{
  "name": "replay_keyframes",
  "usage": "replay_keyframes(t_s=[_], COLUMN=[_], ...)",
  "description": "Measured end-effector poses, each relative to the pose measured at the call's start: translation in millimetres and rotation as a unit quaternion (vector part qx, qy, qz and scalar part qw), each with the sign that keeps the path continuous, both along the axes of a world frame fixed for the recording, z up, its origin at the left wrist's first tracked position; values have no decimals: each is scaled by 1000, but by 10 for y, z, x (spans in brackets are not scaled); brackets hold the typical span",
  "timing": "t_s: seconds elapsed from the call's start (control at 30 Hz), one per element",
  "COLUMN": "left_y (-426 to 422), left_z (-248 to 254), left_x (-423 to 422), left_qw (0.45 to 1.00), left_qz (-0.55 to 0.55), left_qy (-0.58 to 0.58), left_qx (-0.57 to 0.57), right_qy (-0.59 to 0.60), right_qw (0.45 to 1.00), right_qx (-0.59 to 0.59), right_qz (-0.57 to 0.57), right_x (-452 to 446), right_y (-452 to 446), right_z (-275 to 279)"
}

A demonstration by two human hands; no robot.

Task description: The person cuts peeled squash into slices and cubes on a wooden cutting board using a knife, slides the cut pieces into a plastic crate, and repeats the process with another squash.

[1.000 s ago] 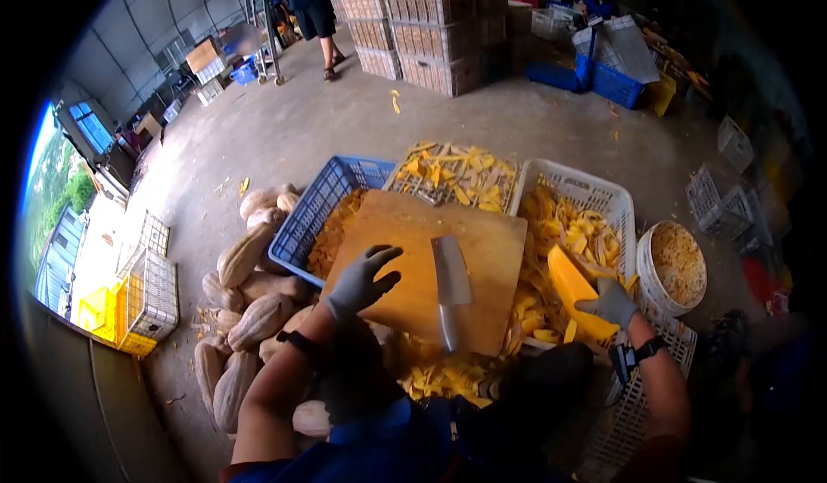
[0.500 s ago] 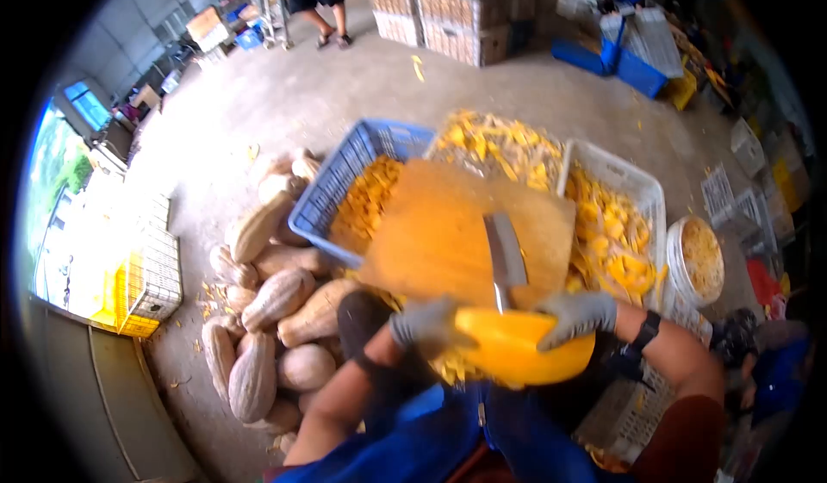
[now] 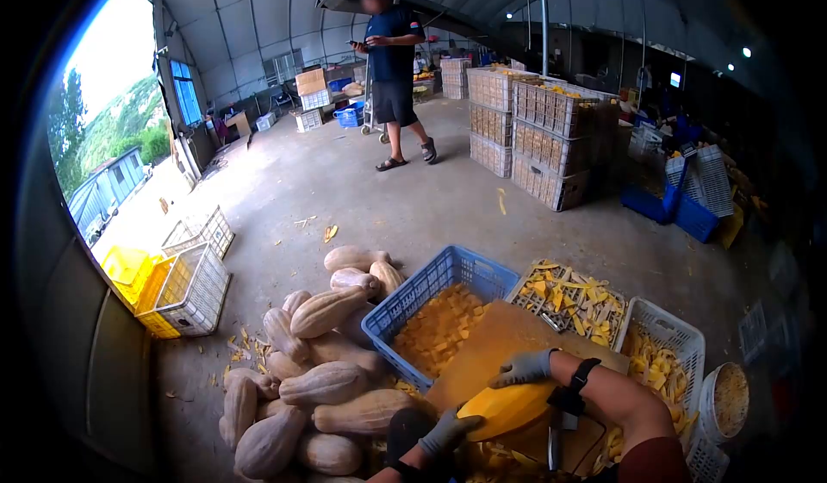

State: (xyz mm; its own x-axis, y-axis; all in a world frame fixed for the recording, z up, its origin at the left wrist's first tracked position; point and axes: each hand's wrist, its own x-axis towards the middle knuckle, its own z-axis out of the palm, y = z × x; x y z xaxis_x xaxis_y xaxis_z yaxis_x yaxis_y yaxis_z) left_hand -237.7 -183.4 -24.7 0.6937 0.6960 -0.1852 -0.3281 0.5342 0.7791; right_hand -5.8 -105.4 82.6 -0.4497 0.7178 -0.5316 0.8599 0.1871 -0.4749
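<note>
A peeled yellow squash (image 3: pixel 510 411) is held between my gloved hands above the wooden cutting board (image 3: pixel 504 332). My left hand (image 3: pixel 450 431) grips its near left end, and my right hand (image 3: pixel 524 368) is wrapped over its upper side. Below my right wrist, a knife's metal (image 3: pixel 554 444) shows as a narrow strip, the rest hidden by the arm and squash. Under the board's left side sits a blue basket (image 3: pixel 405 298) with orange squash chunks (image 3: pixel 441 324). Unpeeled squashes (image 3: pixel 323 384) are heaped left of my left hand.
Peelings fill a flat crate (image 3: pixel 573 302) and a white crate (image 3: pixel 680 336) beyond and right of the board. A white bucket (image 3: pixel 722 401) stands at far right. Stacked crates (image 3: pixel 551 151) and a standing person (image 3: pixel 394 61) are farther back. Yellow and white crates (image 3: pixel 194 293) stand at left.
My view has tilted upward, bringing the standing person fully into sight. The squash has moved from in front of my body onto the board area and now slants, with my right hand farther forward.
</note>
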Motion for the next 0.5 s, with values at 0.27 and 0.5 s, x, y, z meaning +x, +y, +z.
replay_keyframes(t_s=[0.27, 0.5], left_y=[165, -213], left_z=[-542, -812], left_x=[685, 896], left_qw=[931, 910], left_qz=[162, 86], left_qy=[-270, -220], left_qx=[-186, -340], right_qy=[72, -136], right_qw=[877, 864], right_qx=[286, 179], right_qz=[-379, -450], right_x=[581, 243], right_y=[-759, -2229], right_z=[-434, -1121])
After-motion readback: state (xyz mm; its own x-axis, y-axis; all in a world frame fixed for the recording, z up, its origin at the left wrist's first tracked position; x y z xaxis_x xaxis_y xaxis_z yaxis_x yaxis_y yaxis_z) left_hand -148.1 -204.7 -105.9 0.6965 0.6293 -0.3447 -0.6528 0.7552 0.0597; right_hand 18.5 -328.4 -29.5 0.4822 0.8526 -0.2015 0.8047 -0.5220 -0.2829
